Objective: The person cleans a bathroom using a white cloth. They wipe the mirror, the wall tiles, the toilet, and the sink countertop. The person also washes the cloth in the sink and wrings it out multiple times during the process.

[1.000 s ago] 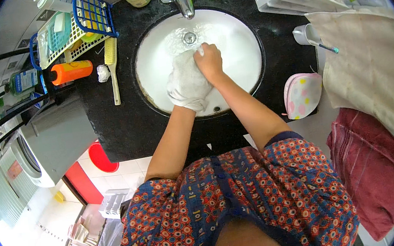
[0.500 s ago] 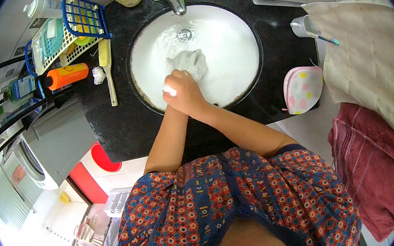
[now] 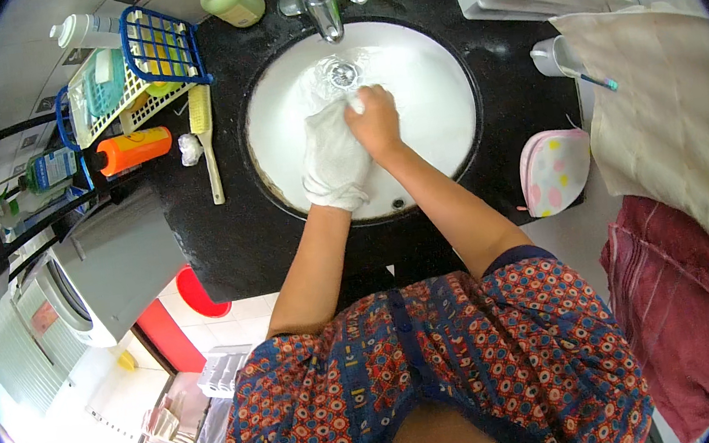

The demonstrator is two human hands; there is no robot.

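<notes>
Bright overall, with washed-out glare at lower left and fisheye bending toward black corners.

Blk counter point(image 3: 235, 254) w/ brush point(image 3: 206, 138), dotted pouch point(image 3: 556, 174), 1 pump btl point(image 3: 234, 2).

Wrinkled white cloth point(image 3: 335, 160), near end bunched, small white lump point(image 3: 355, 104) beside far end, over basin point(image 3: 439, 114)

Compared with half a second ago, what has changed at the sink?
The right hand has moved forward, from near the left wrist to the far end of the white cloth, near the drain. Its grip still has a small white piece, possibly soap. The cloth still covers the left hand; brush and pouch stayed put.
</notes>
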